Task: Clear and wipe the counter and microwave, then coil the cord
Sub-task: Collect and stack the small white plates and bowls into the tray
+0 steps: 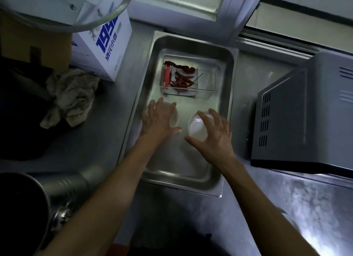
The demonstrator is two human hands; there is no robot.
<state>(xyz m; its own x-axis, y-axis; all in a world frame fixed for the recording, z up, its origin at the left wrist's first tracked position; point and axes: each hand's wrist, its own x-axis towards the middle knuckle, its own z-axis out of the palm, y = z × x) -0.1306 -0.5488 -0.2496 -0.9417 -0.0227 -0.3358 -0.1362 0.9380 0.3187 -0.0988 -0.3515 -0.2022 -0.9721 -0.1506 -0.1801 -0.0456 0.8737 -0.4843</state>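
A steel tray (191,179) sits on the steel counter (286,202) in the middle of the view. Two small white bowls stand in it side by side. My left hand (156,120) lies spread over the left bowl (174,119), its fingers fairly straight and covering most of the bowl. My right hand (215,135) spans the right bowl (196,128) from above, fingertips on its far rim and thumb on its near rim. A grey crumpled rag (70,97) lies on the counter left of the tray. The microwave (305,112) stands to the right with its vented back facing the tray.
A clear container (207,74) with dried red chillies (181,80) sits at the tray's far end. A white box with blue print (107,51) and a large glass bowl (95,21) are at the back left. A metal pot (23,208) fills the near left corner.
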